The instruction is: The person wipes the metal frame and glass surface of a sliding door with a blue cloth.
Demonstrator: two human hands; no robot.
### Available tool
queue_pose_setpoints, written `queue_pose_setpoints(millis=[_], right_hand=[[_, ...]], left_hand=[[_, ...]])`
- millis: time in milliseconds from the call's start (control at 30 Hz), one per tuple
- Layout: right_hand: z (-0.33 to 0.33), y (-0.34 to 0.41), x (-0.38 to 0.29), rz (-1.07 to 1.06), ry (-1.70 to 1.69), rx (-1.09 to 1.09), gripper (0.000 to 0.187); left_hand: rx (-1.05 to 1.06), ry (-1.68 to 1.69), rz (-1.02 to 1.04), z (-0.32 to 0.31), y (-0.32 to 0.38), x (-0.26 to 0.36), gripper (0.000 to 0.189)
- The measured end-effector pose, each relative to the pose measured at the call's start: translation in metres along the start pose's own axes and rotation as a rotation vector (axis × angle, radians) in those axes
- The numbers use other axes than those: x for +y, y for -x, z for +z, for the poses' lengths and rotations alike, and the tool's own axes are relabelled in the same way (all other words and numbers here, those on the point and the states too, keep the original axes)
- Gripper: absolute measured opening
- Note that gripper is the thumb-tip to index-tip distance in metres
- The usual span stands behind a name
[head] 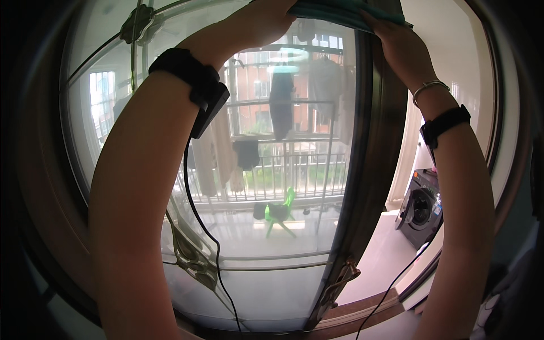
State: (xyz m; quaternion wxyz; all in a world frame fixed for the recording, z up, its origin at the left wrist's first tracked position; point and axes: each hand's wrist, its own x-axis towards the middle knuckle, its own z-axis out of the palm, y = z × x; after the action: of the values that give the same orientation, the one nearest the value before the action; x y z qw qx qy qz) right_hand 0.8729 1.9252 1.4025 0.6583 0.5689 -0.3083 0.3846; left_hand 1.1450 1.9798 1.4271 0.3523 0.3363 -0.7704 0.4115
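Note:
Both arms reach up to the top of a glass door panel [263, 170] with a dark frame [369, 127]. A folded teal cloth [335, 9] stretches between the hands at the picture's upper edge. My left hand [272, 19] grips the cloth's left end, its fingers partly cut off by the edge. My right hand [393, 38] holds the cloth's right part, with a finger and thumb showing against it, beside the top of the door frame. A black strap with a small device is on the left wrist; a bracelet and a black strap are on the right.
A brass-coloured door handle [342, 282] sits low on the frame. Thin black cables hang from both wrists. Through the opening at right stands a dark washing machine [420, 208], its round door ajar. Behind the glass are a green chair [280, 212], hanging clothes [281, 102] and a railing.

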Motion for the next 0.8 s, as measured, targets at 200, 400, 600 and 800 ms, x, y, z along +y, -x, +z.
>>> queue_pose_setpoints(millis=[200,400,600,800], right_hand=[[-0.024,-0.008,0.006,0.211,-0.207,-0.010,0.038],[0.014,0.019,0.032,0.158,-0.364,0.053,0.047],[0.007,0.070,0.018,-0.007,-0.496,0.188,0.047],[-0.012,0.133,-0.011,-0.108,-0.623,0.046,0.043]], left_hand=[[0.080,-0.066,0.021,0.004,-0.034,0.020,0.052],[0.011,0.056,0.017,0.014,-0.043,0.050,0.052],[0.082,-0.093,0.051,0.072,-0.010,0.095,0.051],[-0.028,-0.091,0.153,0.084,0.054,0.125,0.055]])
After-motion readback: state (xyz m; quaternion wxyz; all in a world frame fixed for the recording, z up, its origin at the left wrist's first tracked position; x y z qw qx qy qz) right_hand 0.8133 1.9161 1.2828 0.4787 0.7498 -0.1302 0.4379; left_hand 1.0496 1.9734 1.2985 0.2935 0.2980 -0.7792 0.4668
